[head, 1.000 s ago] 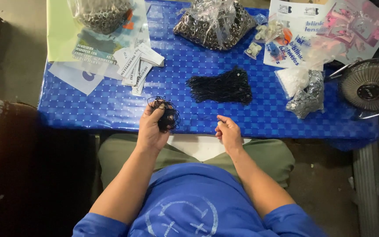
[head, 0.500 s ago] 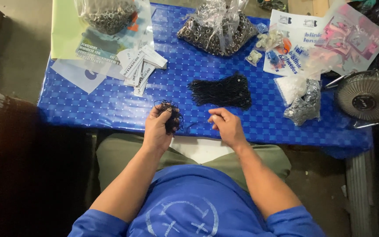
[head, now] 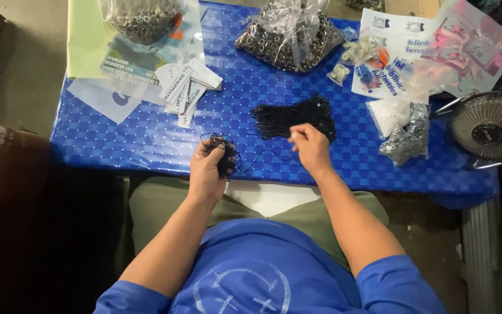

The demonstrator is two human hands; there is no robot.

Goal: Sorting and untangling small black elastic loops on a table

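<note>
The left hand [head: 207,174] is at the near edge of the blue checked surface [head: 146,139], its grip clenched around a small bunch of black cords [head: 223,156]. A thin black strand [head: 262,156] runs from that bunch toward the right hand [head: 311,148], whose fingers are pinched together at the near edge of the pile of black cords [head: 294,116] lying mid-surface; whether they pinch the strand cannot be told.

The barest stretch of the surface lies left of the left hand along the near edge. Farther back sit white paper tags [head: 190,87] and a clear bag of metal rings [head: 289,35]. To the right, a small bag of silvery parts [head: 405,139] lies near the far-right edge, just beside a small fan [head: 489,128] standing off the surface.
</note>
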